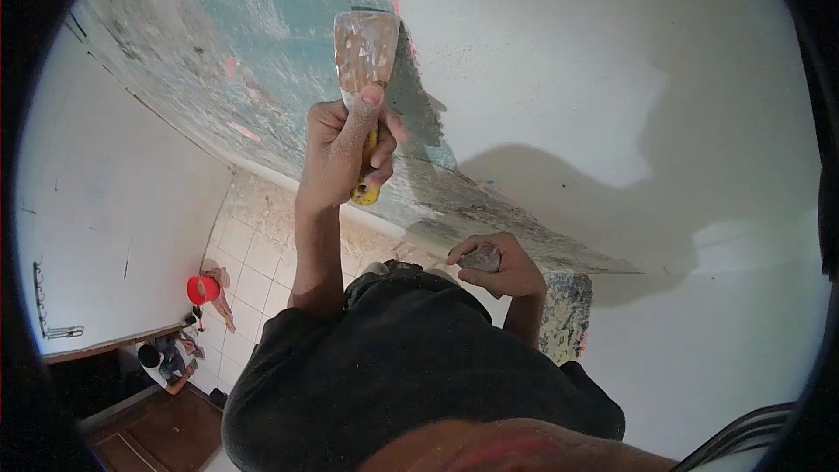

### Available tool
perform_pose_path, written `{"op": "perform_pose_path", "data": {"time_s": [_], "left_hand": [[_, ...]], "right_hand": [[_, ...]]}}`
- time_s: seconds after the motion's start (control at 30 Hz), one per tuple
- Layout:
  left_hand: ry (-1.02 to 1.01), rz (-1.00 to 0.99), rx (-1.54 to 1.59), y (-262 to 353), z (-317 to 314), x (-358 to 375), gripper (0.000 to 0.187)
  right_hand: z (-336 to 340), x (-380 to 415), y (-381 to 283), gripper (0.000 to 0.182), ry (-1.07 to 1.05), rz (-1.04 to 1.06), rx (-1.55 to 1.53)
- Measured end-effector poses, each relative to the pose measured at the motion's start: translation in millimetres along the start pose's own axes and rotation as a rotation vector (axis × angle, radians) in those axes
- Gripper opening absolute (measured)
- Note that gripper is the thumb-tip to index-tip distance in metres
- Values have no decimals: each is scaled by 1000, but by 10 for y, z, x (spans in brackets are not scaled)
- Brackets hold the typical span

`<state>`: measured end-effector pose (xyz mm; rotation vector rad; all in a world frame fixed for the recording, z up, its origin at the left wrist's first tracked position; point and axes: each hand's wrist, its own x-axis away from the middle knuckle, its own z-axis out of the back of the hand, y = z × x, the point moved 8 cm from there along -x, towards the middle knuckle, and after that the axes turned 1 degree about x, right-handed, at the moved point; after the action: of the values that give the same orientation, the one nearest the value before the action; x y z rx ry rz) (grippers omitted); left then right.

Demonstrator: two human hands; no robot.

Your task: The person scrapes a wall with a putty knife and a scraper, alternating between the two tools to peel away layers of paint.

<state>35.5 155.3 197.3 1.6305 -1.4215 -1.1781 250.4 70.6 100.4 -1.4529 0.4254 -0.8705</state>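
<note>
My left hand [345, 149] is wrapped round the yellow handle of a putty knife [365, 51], thumb pressed along the neck. The blade points up, smeared with white and brown residue, and its edge lies over the wall [262, 0] where worn teal paint meets a white area. Lower and to the right, my right hand [509, 269] grips a small grey, stone-like piece [480, 258] between thumb and fingers. That piece is held in front of my chest, close to the scraped lower strip of wall.
Dusty debris [262, 201] lies on the tiled floor [249, 253] along the wall's foot. A red bucket [203, 289] stands on the left beside a crumpled cloth [223, 297]. Below it, another person [166, 367] is low near a brown door [175, 428]. Dark cables [743, 433] show at bottom right.
</note>
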Motion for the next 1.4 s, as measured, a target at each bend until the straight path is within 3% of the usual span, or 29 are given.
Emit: {"op": "perform_pose_path", "data": {"time_s": [0.33, 0.43, 0.6, 0.77, 0.87, 0.97, 1.07, 1.13, 1.4], "left_hand": [[28, 64, 14, -156, 19, 62, 54], [28, 11, 14, -102, 14, 17, 54], [36, 0, 38, -113, -39, 55, 53], [86, 4, 37, 0, -56, -34, 53], [68, 34, 36, -146, -24, 90, 52], [66, -5, 15, -117, -26, 29, 53], [98, -3, 50, 70, -94, -48, 54], [80, 35, 36, -67, -49, 66, 53], [71, -53, 83, 28, -68, -48, 53]], "right_hand": [[19, -25, -85, 21, -61, 18, 39], [70, 11, 42, 22, -41, -108, 26], [50, 12, -172, 20, 8, 162, 2], [33, 55, 13, 23, -5, -73, 29], [20, 83, -138, 23, -43, 63, 26], [67, 111, 47, 22, -36, -82, 42], [14, 70, -41, 22, 12, -64, 39], [-28, 68, -124, 20, 24, 210, 59], [-34, 144, -54, 20, 10, 37, -26]]}}
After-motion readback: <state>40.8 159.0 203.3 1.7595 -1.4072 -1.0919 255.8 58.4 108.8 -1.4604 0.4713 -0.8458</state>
